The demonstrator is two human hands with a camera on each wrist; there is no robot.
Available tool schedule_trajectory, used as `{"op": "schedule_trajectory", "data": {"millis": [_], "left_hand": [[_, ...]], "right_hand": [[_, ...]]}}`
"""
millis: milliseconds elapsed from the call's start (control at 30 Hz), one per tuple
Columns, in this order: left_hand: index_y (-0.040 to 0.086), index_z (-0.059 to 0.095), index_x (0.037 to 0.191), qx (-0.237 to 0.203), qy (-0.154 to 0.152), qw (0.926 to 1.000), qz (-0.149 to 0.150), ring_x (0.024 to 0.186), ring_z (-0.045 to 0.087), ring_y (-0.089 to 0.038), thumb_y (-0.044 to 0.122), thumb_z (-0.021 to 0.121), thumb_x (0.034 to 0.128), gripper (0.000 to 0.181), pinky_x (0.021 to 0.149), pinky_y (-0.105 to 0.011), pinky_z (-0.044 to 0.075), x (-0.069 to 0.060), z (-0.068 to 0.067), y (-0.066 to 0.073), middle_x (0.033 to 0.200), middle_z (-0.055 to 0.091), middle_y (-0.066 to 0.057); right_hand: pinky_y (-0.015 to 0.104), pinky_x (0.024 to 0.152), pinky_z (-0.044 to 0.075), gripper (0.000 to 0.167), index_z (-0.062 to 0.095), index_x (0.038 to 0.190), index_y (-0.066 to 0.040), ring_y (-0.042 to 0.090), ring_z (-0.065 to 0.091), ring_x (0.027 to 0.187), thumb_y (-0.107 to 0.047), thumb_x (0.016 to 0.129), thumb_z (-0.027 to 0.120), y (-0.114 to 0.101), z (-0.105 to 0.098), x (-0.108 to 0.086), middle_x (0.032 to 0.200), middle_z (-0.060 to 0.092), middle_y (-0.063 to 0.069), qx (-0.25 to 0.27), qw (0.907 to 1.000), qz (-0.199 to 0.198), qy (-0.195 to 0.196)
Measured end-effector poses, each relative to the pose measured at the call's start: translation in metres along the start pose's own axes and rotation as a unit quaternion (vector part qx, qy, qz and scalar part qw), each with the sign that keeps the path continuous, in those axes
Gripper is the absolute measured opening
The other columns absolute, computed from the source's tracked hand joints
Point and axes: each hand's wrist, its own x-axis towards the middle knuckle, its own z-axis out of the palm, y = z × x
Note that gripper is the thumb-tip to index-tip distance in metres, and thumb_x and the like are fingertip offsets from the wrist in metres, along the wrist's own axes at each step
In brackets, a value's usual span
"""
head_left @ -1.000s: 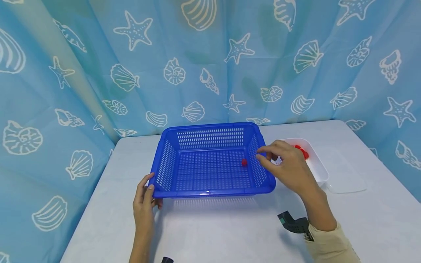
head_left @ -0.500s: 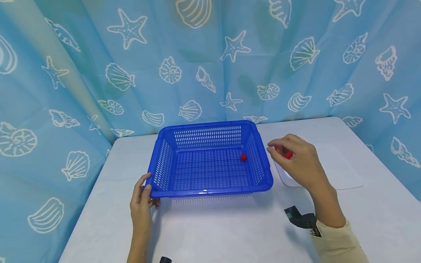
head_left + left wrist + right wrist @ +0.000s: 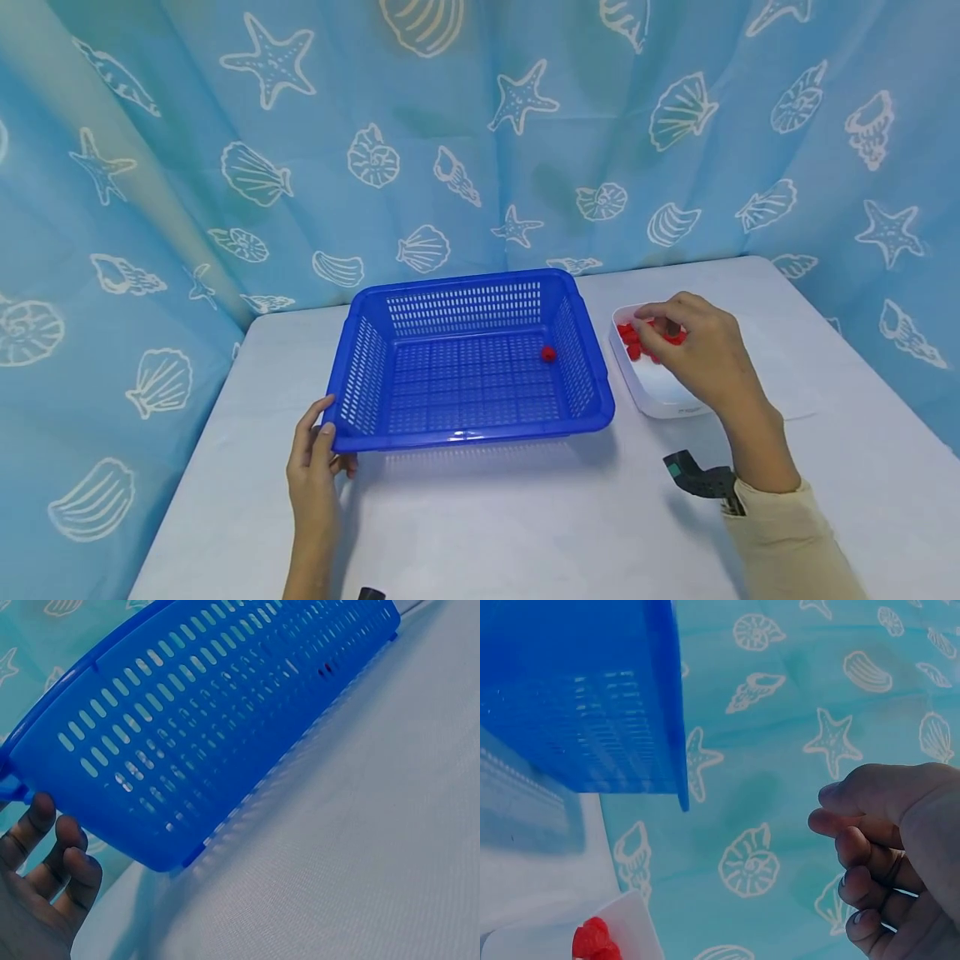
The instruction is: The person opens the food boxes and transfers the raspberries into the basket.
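Observation:
A blue slatted plastic basket [image 3: 472, 437] sits on the white table, with one small red ball [image 3: 548, 354] inside near its right wall. My left hand [image 3: 313, 487] holds the basket's near left corner, its thumb on the rim; the left wrist view shows the fingers [image 3: 66, 832] by the rim's underside. Over a white tub [image 3: 663, 408] hovers my right hand [image 3: 701, 350], fingers loosely bent. Small red pieces [image 3: 633, 350] lie in the tub, partly covered by that hand. In the right wrist view nothing shows between thumb and fingers [image 3: 866, 847].
A clear flat lid [image 3: 787, 392] lies right of the tub. Behind the table hangs a blue curtain [image 3: 465, 125] with shells and starfish. A black wrist mount [image 3: 697, 479] sticks out from the right sleeve [image 3: 787, 542].
My right hand has moved right, from the basket's right rim to above the tub. The left hand keeps its place on the basket corner. The whole view has shifted slightly.

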Motion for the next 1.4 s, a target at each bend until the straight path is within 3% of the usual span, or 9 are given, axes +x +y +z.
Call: {"op": "schedule_trajectory", "data": {"millis": [133,367,633,1167,1400], "left_hand": [[0.030,0.051,0.145,-0.004,0.005,1.0000,-0.002,0.071,0.055,-0.019,0.040,0.043,0.1071,0.040,0.057,-0.024,0.047,0.000,-0.004,0.001,0.107,0.056,-0.007],[0.030,0.052,0.144,0.003,0.009,0.9999,0.005,0.070,0.055,-0.019,0.042,0.043,0.1066,0.040,0.058,-0.023,0.048,-0.001,-0.003,0.000,0.107,0.058,-0.005],[0.031,0.051,0.145,0.008,0.008,0.9999,0.006,0.071,0.055,-0.019,0.044,0.044,0.1063,0.041,0.058,-0.024,0.048,-0.001,-0.002,-0.002,0.109,0.058,-0.005],[0.031,0.052,0.144,0.002,0.004,0.9999,0.009,0.071,0.055,-0.019,0.044,0.043,0.1063,0.041,0.059,-0.024,0.048,-0.001,0.000,0.000,0.110,0.059,-0.004],[0.030,0.052,0.144,0.002,0.004,0.9999,0.012,0.071,0.055,-0.019,0.044,0.043,0.1064,0.041,0.059,-0.023,0.048,-0.002,0.000,0.001,0.108,0.059,-0.005]], "right_hand": [[0.037,0.068,0.051,0.022,0.074,0.110,-0.004,0.023,0.057,0.083,-0.012,0.090,0.074,0.001,0.004,0.003,0.089,0.063,0.007,-0.003,0.9997,0.022,-0.012],[0.039,0.068,0.053,0.027,0.073,0.113,-0.002,0.029,0.056,0.087,-0.014,0.089,0.076,0.014,0.006,0.002,0.093,0.062,0.011,-0.004,0.9971,0.072,-0.024],[0.053,0.077,0.055,0.032,0.069,0.118,0.004,0.036,0.056,0.093,-0.016,0.092,0.071,0.031,0.013,0.001,0.101,0.062,0.019,-0.010,0.9913,0.124,-0.043],[0.056,0.088,0.052,0.037,0.065,0.121,0.009,0.041,0.056,0.100,-0.015,0.094,0.068,0.058,0.029,-0.003,0.107,0.059,0.025,-0.018,0.9764,0.198,-0.085],[0.051,0.081,0.053,0.035,0.066,0.119,0.008,0.037,0.054,0.094,-0.016,0.094,0.068,0.068,0.034,-0.005,0.101,0.058,0.022,-0.021,0.9710,0.213,-0.107]]}}
